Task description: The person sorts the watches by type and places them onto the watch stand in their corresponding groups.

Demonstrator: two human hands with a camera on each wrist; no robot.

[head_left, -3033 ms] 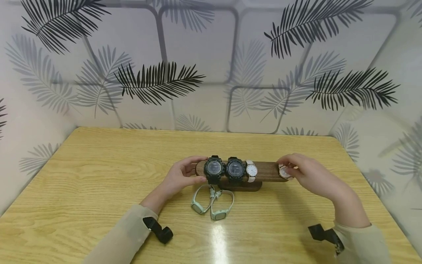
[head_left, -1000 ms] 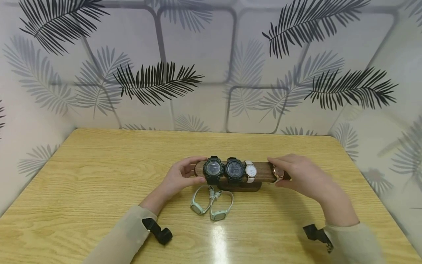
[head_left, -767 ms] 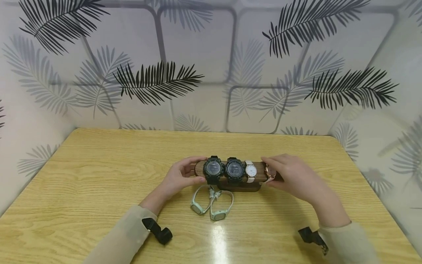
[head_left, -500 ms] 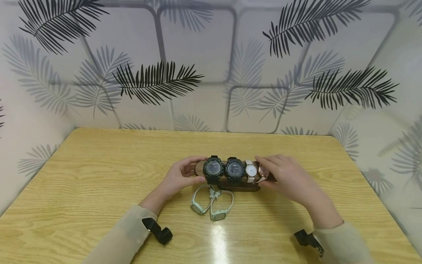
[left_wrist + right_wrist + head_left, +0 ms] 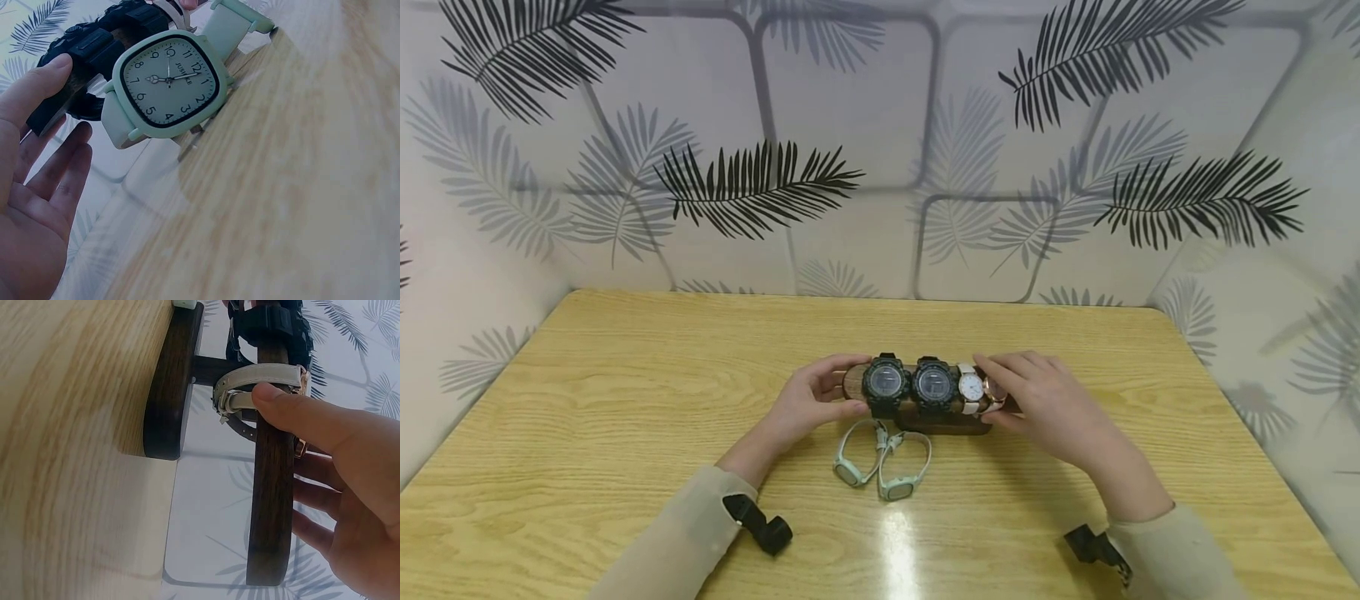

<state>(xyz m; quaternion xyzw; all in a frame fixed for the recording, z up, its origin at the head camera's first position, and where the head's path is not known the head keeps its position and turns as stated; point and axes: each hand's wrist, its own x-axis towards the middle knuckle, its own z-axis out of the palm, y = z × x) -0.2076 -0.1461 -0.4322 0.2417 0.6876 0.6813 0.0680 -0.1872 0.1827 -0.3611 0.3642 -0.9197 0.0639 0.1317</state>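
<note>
A dark wooden watch stand [image 5: 854, 383] carries a row of watches on its bar. My left hand [image 5: 805, 398] holds the bar's left end, thumb in front and fingers behind, beside a black digital watch [image 5: 887, 381]. A second black digital watch [image 5: 934, 384] sits right of it, followed by a white-strapped watch [image 5: 971, 387]. My right hand [image 5: 1048, 404] pinches a rose-gold watch [image 5: 994, 389] on the bar, close against the white-strapped one. In the right wrist view the thumb presses near its pale strap [image 5: 240, 401], and the bar's right end [image 5: 270, 537] is bare.
Two mint-green watches lie buckled on the wooden table [image 5: 662, 375] before the stand: a left one [image 5: 850, 473] and a right one [image 5: 898, 488]. The stand's base [image 5: 951, 425] is behind them. A leaf-patterned wall covering [image 5: 865, 242] rises behind the table.
My right hand has slid the rose-gold watch leftward along the bar, from its right end up to the white-strapped watch. The left hand has stayed in place.
</note>
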